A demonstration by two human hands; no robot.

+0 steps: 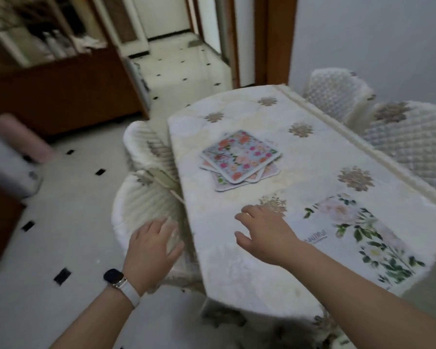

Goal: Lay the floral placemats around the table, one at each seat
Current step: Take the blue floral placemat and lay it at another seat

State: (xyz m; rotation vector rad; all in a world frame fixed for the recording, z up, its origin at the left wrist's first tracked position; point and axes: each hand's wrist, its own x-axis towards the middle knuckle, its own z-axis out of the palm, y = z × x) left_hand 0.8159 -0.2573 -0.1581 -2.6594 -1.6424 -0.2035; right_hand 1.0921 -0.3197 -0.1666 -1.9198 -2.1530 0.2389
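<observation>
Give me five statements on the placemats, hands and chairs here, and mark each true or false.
1. The floral placemats lie in one overlapping stack on the table. True.
2. The right hand grips a placemat. False: it is open and empty, short of the stack.
3. The left hand wears a watch on its wrist. True.
4. A placemat already lies at each seat. False: none is laid out.
5. White chairs stand on both long sides of the table. True.

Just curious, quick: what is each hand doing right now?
Left hand: open, empty, over the white chair.
Right hand: open, empty, above the cream tablecloth.
</observation>
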